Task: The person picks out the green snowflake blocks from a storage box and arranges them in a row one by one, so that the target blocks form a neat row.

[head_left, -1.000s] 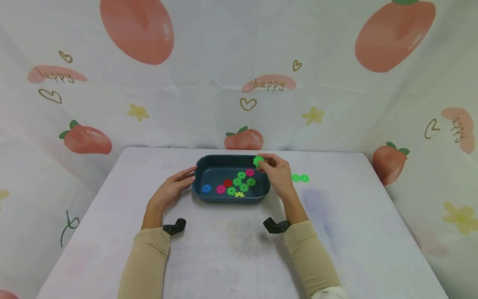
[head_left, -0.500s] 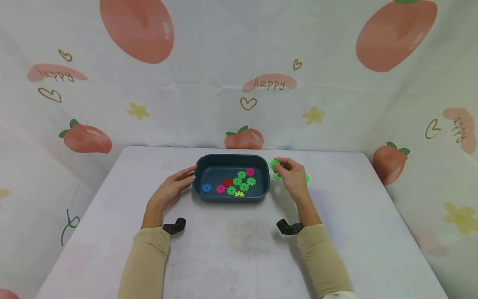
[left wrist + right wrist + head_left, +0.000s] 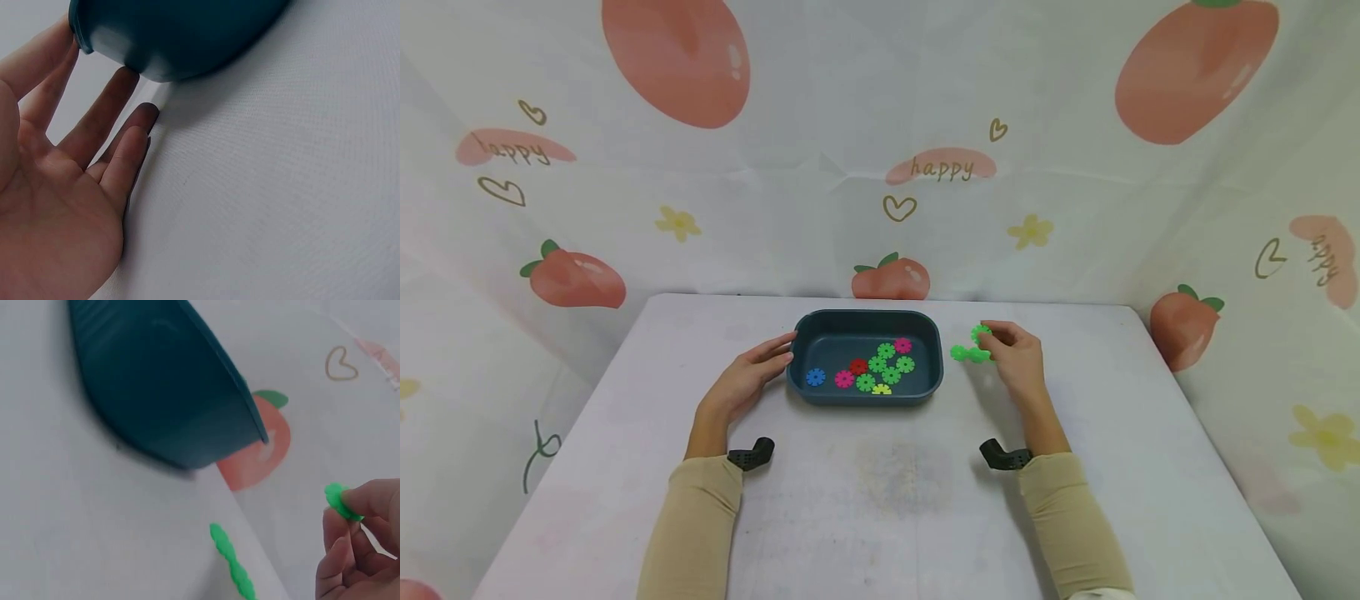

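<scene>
Well inside the desk's (image 3: 865, 533) right edge, my right hand (image 3: 1018, 358) pinches a notched green disc (image 3: 979, 332); my spread left hand (image 3: 741, 383) touches the tray (image 3: 865, 401).

I hold a notched green disc (image 3: 335, 497) of what looks like plastic; the dark teal tray (image 3: 165, 403) looks plastic too, softly glossy; my beige sleeves (image 3: 691, 529) are matt cloth; the white tablecloth (image 3: 269, 181) is matt and finely woven

On the white table (image 3: 820, 517) we see a tub (image 3: 865, 401) touching the left fingers (image 3: 772, 343) and green discs (image 3: 958, 353) near the right fingers (image 3: 1004, 328).
</scene>
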Demonstrator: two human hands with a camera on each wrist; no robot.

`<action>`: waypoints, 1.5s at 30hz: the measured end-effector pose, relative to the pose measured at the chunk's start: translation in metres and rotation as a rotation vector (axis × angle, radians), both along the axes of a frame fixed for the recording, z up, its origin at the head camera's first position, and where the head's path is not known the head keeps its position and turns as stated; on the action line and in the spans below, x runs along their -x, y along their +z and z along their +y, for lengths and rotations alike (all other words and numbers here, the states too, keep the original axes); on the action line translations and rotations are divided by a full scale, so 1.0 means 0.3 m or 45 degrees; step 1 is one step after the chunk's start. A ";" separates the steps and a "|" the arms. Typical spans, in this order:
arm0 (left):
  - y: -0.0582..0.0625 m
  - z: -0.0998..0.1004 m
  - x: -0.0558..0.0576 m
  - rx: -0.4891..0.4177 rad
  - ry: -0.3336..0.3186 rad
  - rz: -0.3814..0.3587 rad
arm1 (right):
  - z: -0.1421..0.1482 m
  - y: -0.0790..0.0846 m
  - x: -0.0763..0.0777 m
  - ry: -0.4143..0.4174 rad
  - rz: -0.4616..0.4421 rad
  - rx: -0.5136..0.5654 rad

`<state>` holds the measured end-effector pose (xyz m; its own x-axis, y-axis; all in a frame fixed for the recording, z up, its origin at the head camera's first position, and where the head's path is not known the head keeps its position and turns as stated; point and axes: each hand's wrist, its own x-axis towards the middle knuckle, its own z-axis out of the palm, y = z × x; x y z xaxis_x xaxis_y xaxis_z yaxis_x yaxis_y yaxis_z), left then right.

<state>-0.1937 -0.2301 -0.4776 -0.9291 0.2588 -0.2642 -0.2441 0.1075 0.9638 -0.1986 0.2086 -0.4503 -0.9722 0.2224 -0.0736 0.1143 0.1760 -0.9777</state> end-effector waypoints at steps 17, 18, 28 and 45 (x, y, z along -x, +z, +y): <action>-0.011 -0.008 0.003 -0.009 -0.004 0.002 | 0.132 -0.043 -0.025 -0.040 -0.080 -0.184; -0.011 -0.008 0.003 -0.008 -0.002 0.000 | 0.140 -0.044 -0.025 -0.045 -0.082 -0.199; -0.006 -0.005 0.005 -0.008 -0.013 0.001 | 0.222 -0.066 -0.023 -0.142 0.002 -0.377; -0.008 -0.006 0.008 -0.012 -0.021 0.013 | 0.272 -0.093 -0.009 -0.153 -0.065 -0.736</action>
<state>-0.1960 -0.2320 -0.4801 -0.9273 0.2768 -0.2519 -0.2323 0.1021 0.9673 -0.1959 0.2903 -0.4781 -0.9360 0.3489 0.0462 0.2109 0.6613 -0.7199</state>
